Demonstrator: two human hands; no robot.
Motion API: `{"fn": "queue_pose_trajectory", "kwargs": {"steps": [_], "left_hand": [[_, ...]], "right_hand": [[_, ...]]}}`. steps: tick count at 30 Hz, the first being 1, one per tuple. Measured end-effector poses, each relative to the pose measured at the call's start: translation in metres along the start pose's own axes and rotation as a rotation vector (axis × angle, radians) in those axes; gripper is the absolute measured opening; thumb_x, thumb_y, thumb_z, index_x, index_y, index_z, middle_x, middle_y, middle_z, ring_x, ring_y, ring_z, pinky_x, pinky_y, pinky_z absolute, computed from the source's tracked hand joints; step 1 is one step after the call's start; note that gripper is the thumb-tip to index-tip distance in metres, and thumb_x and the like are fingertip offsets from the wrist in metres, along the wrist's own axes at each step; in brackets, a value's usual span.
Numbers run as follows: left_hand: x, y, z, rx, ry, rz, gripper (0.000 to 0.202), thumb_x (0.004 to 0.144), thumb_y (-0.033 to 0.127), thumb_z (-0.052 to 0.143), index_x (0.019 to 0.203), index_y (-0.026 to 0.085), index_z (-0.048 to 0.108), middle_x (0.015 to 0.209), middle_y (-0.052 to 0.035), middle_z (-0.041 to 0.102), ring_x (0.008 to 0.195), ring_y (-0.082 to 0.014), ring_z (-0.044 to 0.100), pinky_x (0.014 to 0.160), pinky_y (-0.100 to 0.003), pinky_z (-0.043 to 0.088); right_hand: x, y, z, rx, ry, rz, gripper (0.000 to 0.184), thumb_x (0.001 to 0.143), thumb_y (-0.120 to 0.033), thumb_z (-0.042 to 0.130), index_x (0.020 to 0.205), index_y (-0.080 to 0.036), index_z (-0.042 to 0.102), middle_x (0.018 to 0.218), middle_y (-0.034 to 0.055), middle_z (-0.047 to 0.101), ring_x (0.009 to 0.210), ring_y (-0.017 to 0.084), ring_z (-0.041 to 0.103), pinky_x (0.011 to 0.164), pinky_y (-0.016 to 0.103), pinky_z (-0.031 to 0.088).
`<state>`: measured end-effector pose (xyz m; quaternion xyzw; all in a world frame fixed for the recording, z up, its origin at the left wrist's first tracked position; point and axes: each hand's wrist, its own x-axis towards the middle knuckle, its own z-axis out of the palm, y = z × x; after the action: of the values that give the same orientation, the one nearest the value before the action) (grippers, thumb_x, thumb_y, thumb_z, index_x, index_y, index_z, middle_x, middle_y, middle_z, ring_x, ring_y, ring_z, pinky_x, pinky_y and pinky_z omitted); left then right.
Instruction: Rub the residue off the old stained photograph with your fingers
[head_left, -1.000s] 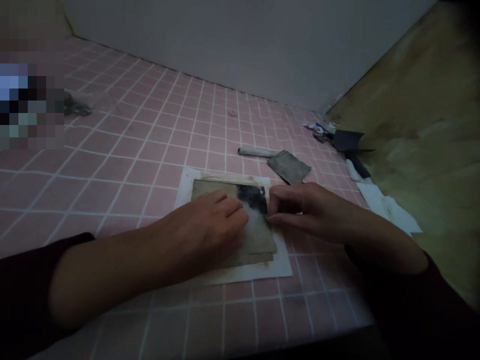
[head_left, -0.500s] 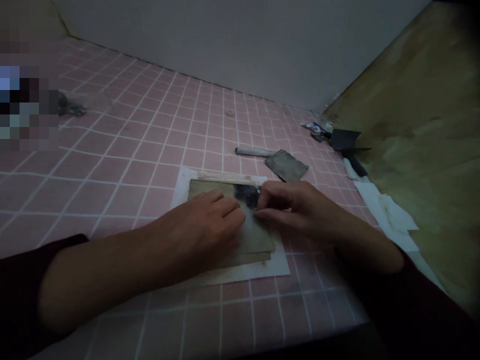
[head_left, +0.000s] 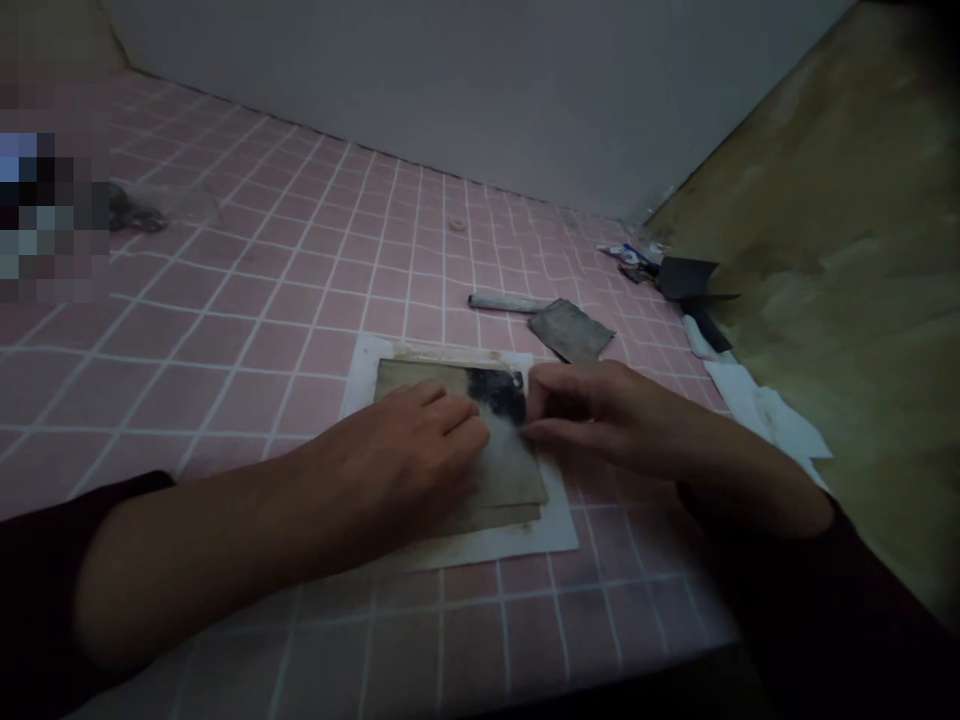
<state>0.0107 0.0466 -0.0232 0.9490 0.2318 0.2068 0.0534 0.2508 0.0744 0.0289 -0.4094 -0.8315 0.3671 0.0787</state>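
Note:
A stack of worn, grey-beige sheets (head_left: 510,475) lies on a white sheet of paper (head_left: 559,530) on the table. A black patch (head_left: 495,390) with small pale specks shows near the stack's upper right corner. My left hand (head_left: 427,450) rests on the sheets with its fingers curled; its fingertips are hidden beneath it. My right hand (head_left: 577,405) is at the right edge of the stack, beside the black patch, thumb and fingers drawn together in a pinch. Whatever that pinch holds is too dark and blurred to make out.
Beyond my right hand lie a small grey sheet (head_left: 572,330) and a pale rod (head_left: 502,302). A black dustpan-like object (head_left: 688,280) and white papers (head_left: 780,425) stand along the right wall. A small ring (head_left: 457,225) lies on the pink checked tablecloth (head_left: 300,250).
My right hand has moved slightly to the right, off the sheets' edge, and more of the black patch shows. My left hand stays in place.

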Motion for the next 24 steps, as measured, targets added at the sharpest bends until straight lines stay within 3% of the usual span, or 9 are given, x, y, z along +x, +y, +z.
{"fn": "queue_pose_trajectory", "kwargs": {"steps": [4,7,11,19,24], "left_hand": [[0.000,0.000,-0.001,-0.025,-0.019,-0.002,0.008,0.091,0.012,0.054,0.084,0.014,0.059,0.105,-0.0102,0.065,0.084,-0.0216,0.056,0.074,-0.037,0.048],[0.000,0.001,-0.001,-0.017,-0.011,-0.005,0.008,0.090,0.011,0.054,0.083,0.014,0.059,0.104,-0.0100,0.065,0.083,-0.0214,0.056,0.073,-0.038,0.048],[0.002,0.000,0.000,-0.026,-0.004,-0.004,0.010,0.091,0.014,0.054,0.083,0.014,0.059,0.102,-0.0103,0.066,0.081,-0.0213,0.056,0.073,-0.038,0.049],[0.001,-0.001,0.001,-0.026,0.009,-0.003,0.014,0.093,0.015,0.049,0.083,0.014,0.058,0.104,-0.0101,0.065,0.083,-0.0214,0.056,0.074,-0.039,0.049],[0.001,-0.001,0.002,-0.037,0.003,-0.002,0.011,0.092,0.015,0.052,0.083,0.014,0.058,0.104,-0.0097,0.065,0.082,-0.0211,0.056,0.075,-0.039,0.049]], "right_hand": [[-0.002,0.008,-0.009,0.435,0.022,0.160,0.008,0.086,-0.022,0.066,0.084,-0.020,0.058,0.069,-0.0030,0.059,0.058,0.011,0.054,0.054,0.024,0.041],[0.003,0.012,-0.005,0.807,0.030,0.217,0.015,0.082,-0.023,0.070,0.095,-0.019,0.062,0.073,-0.0022,0.063,0.055,0.008,0.056,0.055,0.023,0.045],[0.008,0.013,0.003,1.092,0.005,0.274,0.012,0.083,-0.020,0.069,0.094,-0.015,0.067,0.067,-0.0039,0.060,0.053,0.005,0.054,0.053,0.018,0.043],[0.010,0.022,0.004,1.141,-0.029,0.286,0.015,0.081,-0.019,0.074,0.095,-0.015,0.072,0.075,-0.0023,0.064,0.058,0.003,0.058,0.057,0.015,0.047],[0.009,0.020,0.004,0.970,0.022,0.251,0.011,0.080,-0.021,0.076,0.088,-0.016,0.071,0.076,-0.0021,0.065,0.061,0.003,0.057,0.059,0.013,0.045]]}}
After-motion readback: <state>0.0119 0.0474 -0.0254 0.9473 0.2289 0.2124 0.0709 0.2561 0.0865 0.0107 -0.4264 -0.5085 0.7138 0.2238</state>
